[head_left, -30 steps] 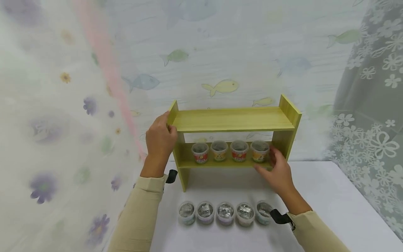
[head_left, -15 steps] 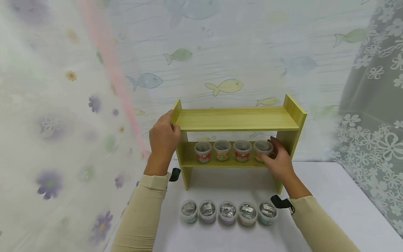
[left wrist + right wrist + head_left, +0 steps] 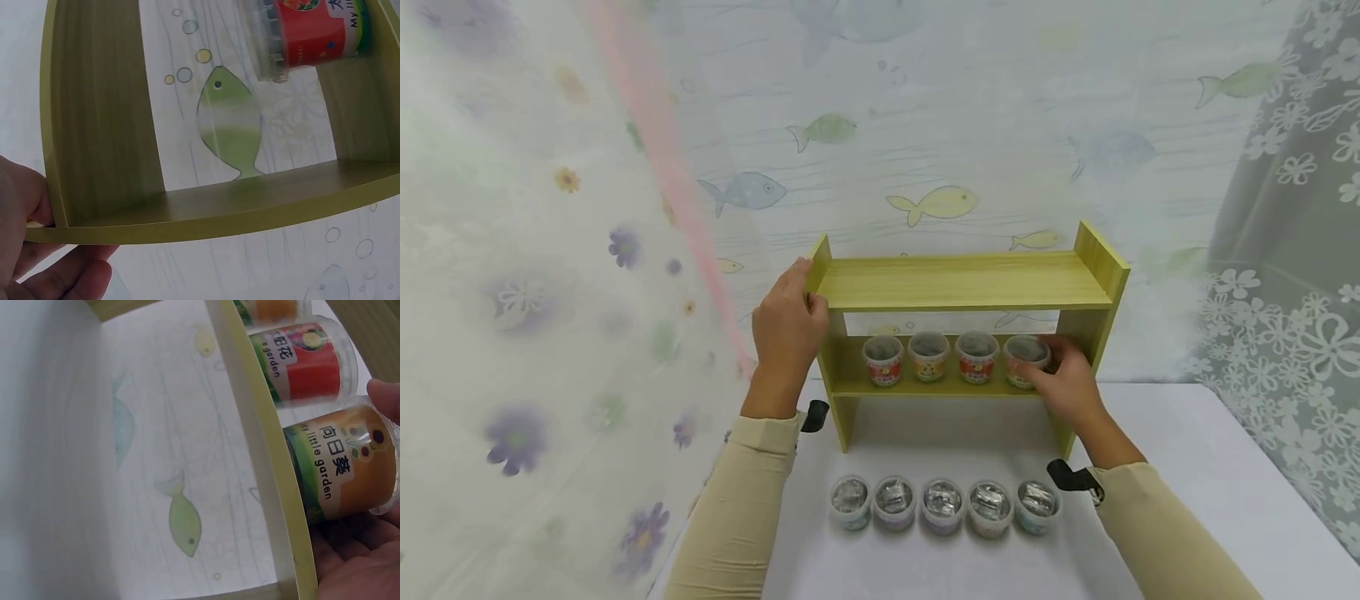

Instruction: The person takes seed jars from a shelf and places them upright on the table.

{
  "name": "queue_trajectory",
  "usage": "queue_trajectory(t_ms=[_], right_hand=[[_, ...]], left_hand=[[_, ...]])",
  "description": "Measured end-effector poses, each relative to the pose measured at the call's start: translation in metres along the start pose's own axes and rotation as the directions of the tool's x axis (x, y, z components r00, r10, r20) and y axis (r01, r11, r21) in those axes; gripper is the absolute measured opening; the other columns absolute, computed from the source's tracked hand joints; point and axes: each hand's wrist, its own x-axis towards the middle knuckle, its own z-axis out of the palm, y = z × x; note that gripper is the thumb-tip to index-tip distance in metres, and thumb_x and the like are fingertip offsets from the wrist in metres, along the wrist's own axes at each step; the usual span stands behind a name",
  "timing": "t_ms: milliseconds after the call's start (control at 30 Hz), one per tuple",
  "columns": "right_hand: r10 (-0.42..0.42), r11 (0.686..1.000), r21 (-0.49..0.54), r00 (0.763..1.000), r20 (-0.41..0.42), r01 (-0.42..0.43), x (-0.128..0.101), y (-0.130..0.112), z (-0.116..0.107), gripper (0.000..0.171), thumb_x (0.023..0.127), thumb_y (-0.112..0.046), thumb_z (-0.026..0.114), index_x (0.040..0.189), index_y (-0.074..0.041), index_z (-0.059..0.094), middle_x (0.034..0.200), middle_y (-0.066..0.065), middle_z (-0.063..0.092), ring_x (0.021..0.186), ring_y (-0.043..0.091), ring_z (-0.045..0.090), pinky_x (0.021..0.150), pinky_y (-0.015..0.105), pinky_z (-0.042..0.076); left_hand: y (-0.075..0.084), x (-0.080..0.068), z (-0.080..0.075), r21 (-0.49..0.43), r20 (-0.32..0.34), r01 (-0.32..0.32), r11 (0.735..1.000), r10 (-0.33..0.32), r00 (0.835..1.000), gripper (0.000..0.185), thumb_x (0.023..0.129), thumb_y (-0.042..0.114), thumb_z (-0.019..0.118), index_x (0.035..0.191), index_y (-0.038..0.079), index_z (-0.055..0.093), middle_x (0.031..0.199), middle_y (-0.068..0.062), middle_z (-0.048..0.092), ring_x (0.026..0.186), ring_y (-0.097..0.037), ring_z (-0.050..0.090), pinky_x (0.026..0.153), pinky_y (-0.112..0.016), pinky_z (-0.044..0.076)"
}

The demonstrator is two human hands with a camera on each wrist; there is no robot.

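Observation:
A yellow-green two-tier wooden shelf (image 3: pixel 962 282) stands on the white table. My left hand (image 3: pixel 787 325) grips its upper left side; in the left wrist view, thumb and fingers (image 3: pixel 94 278) lie on either side of the shelf's edge. Several clear plastic cups with printed labels line the lower tier. My right hand (image 3: pixel 1070 385) holds the rightmost cup (image 3: pixel 1025 350), thumb at its front and fingers behind. In the right wrist view this cup (image 3: pixel 347 465) has an orange label reading "My little garden". Beside it sits a red-labelled cup (image 3: pixel 312 362).
In front of the shelf, several foil-topped cups stand in a row on the table (image 3: pixel 1180 492), among them a middle cup (image 3: pixel 942 504). Fish-patterned cloth (image 3: pixel 962 125) hangs close behind. A flowered curtain (image 3: pixel 550 333) is at the left, and a lace-patterned one at the right.
My right hand has moved in from beside the rightmost cup and its fingers have come round it. The left hand stays on the shelf. The head view has shifted slightly.

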Motion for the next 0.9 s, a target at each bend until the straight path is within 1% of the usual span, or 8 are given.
queue_trajectory(t_ms=[100, 200, 300, 400, 500, 633, 733, 900], right_hand=[[0.002, 1.000, -0.013, 1.000, -0.006, -0.002, -0.002, -0.002, 0.000, 0.085, 0.093, -0.049, 0.073, 0.151, 0.003, 0.038, 0.135, 0.024, 0.058, 0.116, 0.034, 0.060, 0.084, 0.025, 0.050], [0.012, 1.000, -0.016, 1.000, -0.011, -0.013, -0.005, -0.003, -0.001, 0.089, 0.091, -0.051, 0.075, 0.151, 0.003, 0.036, 0.137, 0.025, 0.056, 0.121, 0.036, 0.057, 0.093, 0.039, 0.049], [0.035, 0.999, -0.011, 0.999, -0.007, -0.035, -0.008, -0.004, -0.001, 0.094, 0.088, -0.053, 0.077, 0.152, 0.003, 0.035, 0.140, 0.025, 0.053, 0.125, 0.039, 0.055, 0.100, 0.049, 0.047], [0.055, 0.998, -0.007, 0.999, 0.004, -0.054, -0.012, -0.003, -0.003, 0.099, 0.085, -0.056, 0.079, 0.152, 0.001, 0.034, 0.142, 0.025, 0.051, 0.128, 0.039, 0.053, 0.103, 0.053, 0.046], [0.050, 0.999, 0.007, 0.998, 0.034, -0.050, -0.014, 0.000, -0.005, 0.102, 0.086, -0.058, 0.078, 0.156, -0.002, 0.030, 0.147, 0.025, 0.049, 0.131, 0.040, 0.052, 0.105, 0.055, 0.046], [0.007, 1.000, 0.029, 0.996, 0.092, -0.010, -0.015, 0.003, -0.012, 0.091, 0.095, -0.059, 0.065, 0.162, -0.009, 0.030, 0.155, 0.025, 0.045, 0.137, 0.041, 0.049, 0.106, 0.058, 0.045], [-0.024, 1.000, 0.020, 0.994, 0.104, 0.022, -0.016, 0.004, -0.015, 0.077, 0.100, -0.059, 0.057, 0.158, -0.012, 0.041, 0.153, 0.023, 0.049, 0.134, 0.039, 0.052, 0.103, 0.054, 0.046], [-0.054, 0.998, -0.024, 0.995, 0.078, 0.056, -0.020, 0.002, -0.015, 0.069, 0.099, -0.057, 0.060, 0.151, -0.012, 0.052, 0.144, 0.019, 0.059, 0.122, 0.032, 0.058, 0.094, 0.046, 0.049]], left_hand=[[0.002, 0.001, -0.005, 0.017, 0.025, -0.003, 1.000, 0.002, 1.000, 0.049, 0.090, 0.002, 0.059, 0.138, 0.008, 0.066, 0.150, -0.009, 0.059, 0.075, -0.035, 0.071, 0.051, -0.044, 0.049], [0.005, 0.001, -0.010, 0.064, 0.078, -0.006, 0.998, 0.001, 0.997, 0.051, 0.090, 0.003, 0.056, 0.139, 0.011, 0.066, 0.156, -0.004, 0.053, 0.052, -0.030, 0.051, 0.046, -0.037, 0.037], [0.008, 0.001, -0.014, 0.127, 0.113, -0.021, 0.992, 0.007, 0.994, 0.050, 0.090, 0.003, 0.056, 0.138, 0.013, 0.067, 0.154, -0.001, 0.056, 0.055, -0.031, 0.057, 0.045, -0.036, 0.035], [0.012, -0.002, -0.017, 0.156, 0.128, -0.039, 0.987, 0.019, 0.992, 0.049, 0.090, 0.003, 0.058, 0.137, 0.012, 0.068, 0.149, -0.001, 0.061, 0.069, -0.035, 0.068, 0.045, -0.039, 0.039], [0.016, -0.006, -0.019, 0.160, 0.131, -0.048, 0.986, 0.027, 0.991, 0.049, 0.090, 0.003, 0.059, 0.138, 0.011, 0.067, 0.147, -0.003, 0.063, 0.080, -0.037, 0.073, 0.045, -0.042, 0.043], [0.020, -0.011, -0.022, 0.172, 0.127, -0.055, 0.984, 0.034, 0.991, 0.047, 0.092, 0.004, 0.059, 0.138, 0.012, 0.068, 0.148, -0.004, 0.062, 0.078, -0.038, 0.073, 0.045, -0.043, 0.045], [0.022, -0.015, -0.025, 0.174, 0.117, -0.069, 0.982, 0.049, 0.992, 0.045, 0.092, 0.005, 0.059, 0.135, 0.013, 0.070, 0.147, -0.005, 0.062, 0.074, -0.038, 0.071, 0.045, -0.042, 0.045], [0.022, -0.018, -0.025, 0.187, 0.079, -0.104, 0.977, 0.090, 0.993, 0.038, 0.092, 0.005, 0.060, 0.125, 0.011, 0.076, 0.146, -0.005, 0.063, 0.057, -0.032, 0.062, 0.043, -0.038, 0.039]])
